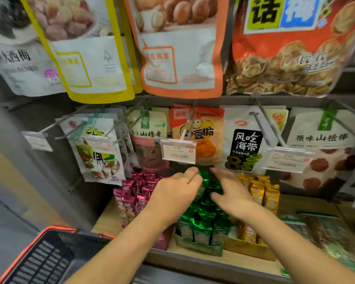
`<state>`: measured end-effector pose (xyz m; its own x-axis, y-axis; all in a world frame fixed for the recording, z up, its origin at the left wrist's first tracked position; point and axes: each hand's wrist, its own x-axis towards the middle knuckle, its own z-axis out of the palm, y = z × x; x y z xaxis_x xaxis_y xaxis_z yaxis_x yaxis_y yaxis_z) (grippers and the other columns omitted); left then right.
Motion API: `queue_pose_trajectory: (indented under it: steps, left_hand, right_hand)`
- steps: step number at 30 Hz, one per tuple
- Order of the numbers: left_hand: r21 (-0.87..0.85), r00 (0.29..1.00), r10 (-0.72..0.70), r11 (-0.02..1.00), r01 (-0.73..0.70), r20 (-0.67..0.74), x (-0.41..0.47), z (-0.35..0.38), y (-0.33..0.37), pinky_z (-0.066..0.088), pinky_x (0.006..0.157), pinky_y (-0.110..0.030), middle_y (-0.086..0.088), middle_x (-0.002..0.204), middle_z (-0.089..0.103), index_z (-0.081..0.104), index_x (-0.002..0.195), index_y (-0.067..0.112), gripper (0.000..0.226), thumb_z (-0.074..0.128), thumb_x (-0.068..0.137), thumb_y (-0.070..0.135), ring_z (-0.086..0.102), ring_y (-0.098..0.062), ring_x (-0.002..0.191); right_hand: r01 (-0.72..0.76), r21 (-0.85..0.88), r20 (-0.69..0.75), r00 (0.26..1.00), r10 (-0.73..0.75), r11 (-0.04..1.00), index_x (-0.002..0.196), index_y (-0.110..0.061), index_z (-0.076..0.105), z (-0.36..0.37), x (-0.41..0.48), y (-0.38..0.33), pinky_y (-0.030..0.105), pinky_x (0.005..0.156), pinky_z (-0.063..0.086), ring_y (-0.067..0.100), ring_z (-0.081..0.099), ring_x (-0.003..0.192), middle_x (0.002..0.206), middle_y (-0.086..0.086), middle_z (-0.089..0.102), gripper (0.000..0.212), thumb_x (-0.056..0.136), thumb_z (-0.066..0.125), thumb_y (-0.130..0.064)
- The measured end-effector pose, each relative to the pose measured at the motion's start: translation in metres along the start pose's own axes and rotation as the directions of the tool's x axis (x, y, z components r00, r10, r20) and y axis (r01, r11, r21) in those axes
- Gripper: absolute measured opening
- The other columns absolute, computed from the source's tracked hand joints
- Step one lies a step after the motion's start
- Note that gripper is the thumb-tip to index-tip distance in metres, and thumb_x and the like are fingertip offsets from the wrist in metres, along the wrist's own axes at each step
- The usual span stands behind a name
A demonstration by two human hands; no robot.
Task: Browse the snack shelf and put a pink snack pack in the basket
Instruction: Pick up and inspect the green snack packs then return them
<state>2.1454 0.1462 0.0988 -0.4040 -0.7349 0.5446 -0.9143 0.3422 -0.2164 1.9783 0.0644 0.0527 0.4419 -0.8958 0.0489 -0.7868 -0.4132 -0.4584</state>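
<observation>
Your left hand (pixel 175 193) and right hand (pixel 232 194) reach side by side over the green snack packs (pixel 205 216) at the centre of the frame. The right hand's fingers are straight and spread. The left hand's fingers curl down at the green foil, but you cannot tell whether they grip a pack. The pink snack packs (pixel 135 193) stand on the shelf (pixel 244 268), just left of your left hand. The basket (pixel 39 261) sits at lower left.

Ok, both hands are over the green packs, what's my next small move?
Probably slide the left hand left onto the pink packs and pinch one; it sits over the green packs, and pink ones lie just beside it.
</observation>
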Motion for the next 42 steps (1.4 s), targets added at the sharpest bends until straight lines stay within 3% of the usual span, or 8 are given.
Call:
queue_pose_trajectory:
  steps: [5, 9, 13, 19, 23, 28, 37, 42]
  left_hand:
    - [-0.057, 0.963, 0.117, 0.989, -0.135, -0.244, 0.002, -0.053, 0.029, 0.056, 0.05, -0.035, -0.014, 0.105, 0.07, 0.072, 0.098, 0.001, 0.024, 0.052, 0.088, 0.009, 0.068, -0.028, 0.077]
    - [-0.503, 0.929, -0.146, 0.863, -0.049, -0.341, -0.005, -0.098, 0.057, 0.056, 0.078, -0.027, -0.005, 0.1, 0.071, 0.075, 0.096, 0.006, 0.013, 0.066, 0.088, 0.012, 0.067, -0.016, 0.089]
    - [-0.914, 0.841, -0.536, 0.3, 0.272, 0.075, -0.005, -0.126, 0.065, 0.05, 0.07, -0.014, 0.009, 0.082, 0.073, 0.078, 0.079, 0.024, 0.016, 0.075, 0.08, 0.008, 0.067, -0.003, 0.079]
    - [-0.855, 0.754, -0.416, -0.346, 0.386, 0.509, -0.01, -0.126, 0.086, 0.047, 0.051, -0.018, -0.002, 0.063, 0.067, 0.076, 0.067, 0.016, 0.008, 0.071, 0.07, 0.022, 0.059, -0.009, 0.056]
    - [-0.859, 0.699, -0.501, -0.257, 0.443, 0.511, -0.008, -0.115, 0.088, 0.046, 0.046, -0.016, -0.005, 0.059, 0.064, 0.075, 0.07, 0.013, 0.021, 0.065, 0.087, 0.005, 0.056, -0.009, 0.05]
    - [-0.88, 0.696, -0.658, 0.105, 0.463, 0.288, -0.006, -0.106, 0.092, 0.047, 0.05, -0.015, 0.005, 0.06, 0.068, 0.072, 0.071, 0.023, 0.028, 0.068, 0.084, -0.001, 0.058, -0.004, 0.049]
    - [-0.924, 0.58, -0.727, -0.217, 0.314, 0.368, -0.009, -0.088, 0.089, 0.049, 0.056, -0.016, 0.001, 0.068, 0.071, 0.078, 0.073, 0.024, 0.033, 0.071, 0.076, -0.008, 0.061, -0.005, 0.058]
    - [-0.949, 0.721, -0.678, 0.113, 0.294, 0.143, -0.013, -0.097, 0.087, 0.052, 0.07, -0.015, 0.003, 0.081, 0.075, 0.077, 0.082, 0.027, 0.038, 0.072, 0.076, -0.01, 0.07, -0.009, 0.078]
  right_hand:
    - [0.176, 0.455, -0.016, 0.982, -0.19, 0.873, 0.133, -0.045, 0.041, -0.038, -0.053, -0.028, 0.023, 0.101, 0.044, -0.002, 0.052, 0.119, 0.124, -0.024, 0.056, 0.062, 0.081, 0.074, -0.035]
    - [0.283, 0.521, -0.101, 0.957, -0.271, 0.805, 0.111, -0.035, 0.061, -0.076, -0.091, -0.046, 0.034, 0.094, 0.051, 0.001, 0.062, 0.105, 0.108, -0.015, 0.068, 0.034, 0.085, 0.071, -0.017]
    - [0.263, 0.537, 0.033, 0.943, -0.331, 0.802, 0.116, -0.052, 0.053, -0.105, -0.127, -0.048, 0.007, 0.094, 0.041, -0.014, 0.052, 0.114, 0.119, -0.035, 0.058, 0.051, 0.085, 0.073, -0.017]
    - [0.014, 0.759, 0.172, 0.96, -0.222, 0.651, 0.096, -0.064, 0.06, -0.102, -0.164, -0.039, 0.016, 0.078, 0.051, -0.001, 0.062, 0.101, 0.112, -0.019, 0.066, 0.063, 0.064, 0.066, -0.009]
    - [0.021, 0.77, 0.137, 0.97, -0.198, 0.638, 0.11, -0.057, 0.057, -0.087, -0.169, -0.04, 0.011, 0.074, 0.047, -0.011, 0.058, 0.096, 0.109, -0.027, 0.063, 0.054, 0.063, 0.063, -0.031]
    - [0.12, 0.708, -0.017, 0.988, -0.154, 0.696, 0.111, -0.038, 0.06, -0.075, -0.164, -0.042, 0.029, 0.091, 0.046, 0.009, 0.06, 0.102, 0.105, -0.01, 0.065, 0.032, 0.093, 0.043, -0.059]
    - [0.158, 0.644, -0.073, 0.987, -0.145, 0.749, 0.104, -0.036, 0.06, -0.069, -0.159, -0.04, 0.027, 0.078, 0.048, 0.005, 0.061, 0.088, 0.095, -0.012, 0.065, 0.031, 0.091, 0.044, -0.059]
    - [0.196, 0.616, -0.12, 0.981, -0.156, 0.763, 0.107, -0.042, 0.056, -0.071, -0.16, -0.037, 0.024, 0.074, 0.049, 0.004, 0.062, 0.086, 0.097, -0.017, 0.066, 0.039, 0.086, 0.043, -0.07]
